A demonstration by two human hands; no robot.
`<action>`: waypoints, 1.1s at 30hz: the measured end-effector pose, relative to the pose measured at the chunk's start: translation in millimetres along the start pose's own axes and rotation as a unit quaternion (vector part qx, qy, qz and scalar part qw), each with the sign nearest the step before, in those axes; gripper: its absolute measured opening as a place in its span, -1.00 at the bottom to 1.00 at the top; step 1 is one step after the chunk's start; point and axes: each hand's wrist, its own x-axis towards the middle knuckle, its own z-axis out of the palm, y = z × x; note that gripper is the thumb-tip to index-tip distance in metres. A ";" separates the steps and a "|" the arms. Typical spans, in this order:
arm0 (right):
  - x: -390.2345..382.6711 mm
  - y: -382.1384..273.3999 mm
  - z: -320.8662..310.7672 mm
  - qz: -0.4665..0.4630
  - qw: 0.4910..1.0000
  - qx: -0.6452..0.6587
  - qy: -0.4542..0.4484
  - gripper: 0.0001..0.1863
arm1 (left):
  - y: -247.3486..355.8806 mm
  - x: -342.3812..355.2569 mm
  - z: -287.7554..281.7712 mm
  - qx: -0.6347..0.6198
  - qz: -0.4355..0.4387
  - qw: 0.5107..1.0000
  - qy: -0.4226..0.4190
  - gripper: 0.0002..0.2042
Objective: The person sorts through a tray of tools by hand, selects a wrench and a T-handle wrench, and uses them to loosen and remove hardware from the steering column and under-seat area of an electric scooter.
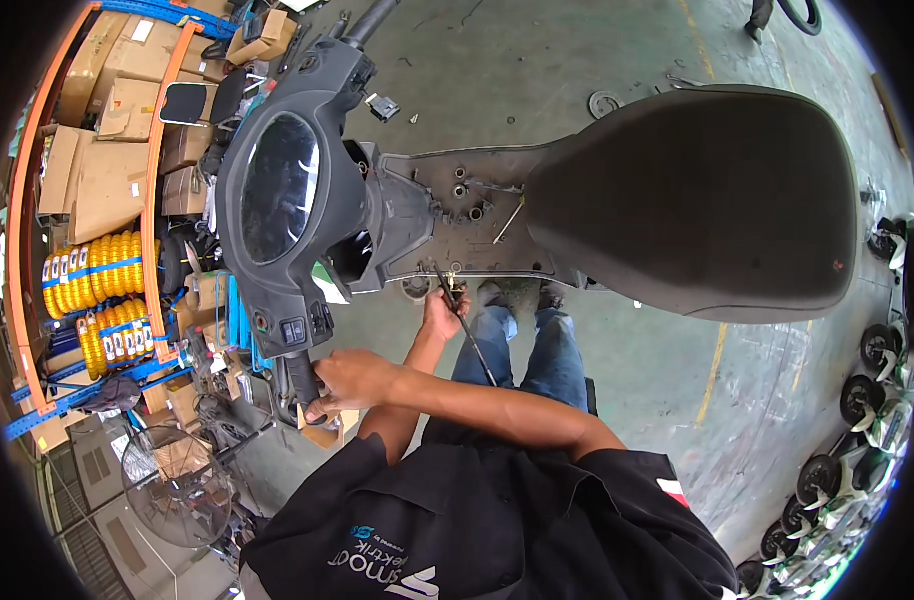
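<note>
A dark grey scooter stands across in front of me. Its front cowl carries an oval display, and the black seat lies to the right. My right hand reaches across to the left, closed around the near handlebar grip. Beyond the crossed forearm, my left hand pinches a thin black cable beside the near edge of the footboard. From there the cable slants down toward my legs. A small brass-coloured piece shows at its fingertips; whether the hand holds that too is unclear.
Loose rings, small metal parts and a thin rod lie on the footboard. At left stands an orange and blue rack with cartons and yellow coils; a fan is nearer. Several scooters line the right. A connector hangs beyond the cowl.
</note>
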 end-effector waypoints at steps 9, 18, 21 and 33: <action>-7.8 49.5 -25.5 -0.138 0.985 0.102 0.005 -0.58 | -8.1 114.5 7.8 0.118 -0.061 0.990 -0.040 -0.75; -82.7 329.1 -48.1 0.302 0.821 0.068 0.479 -0.53 | -3.2 169.6 -18.1 0.216 0.021 0.976 -0.014 -0.77; -74.5 418.6 8.8 0.300 0.794 0.098 0.520 -0.46 | -9.9 179.6 3.6 0.246 0.031 0.968 -0.032 -0.81; -77.6 470.2 24.7 0.361 0.695 0.285 0.553 -0.53 | -29.0 252.2 -1.8 0.395 0.113 0.903 -0.123 -0.74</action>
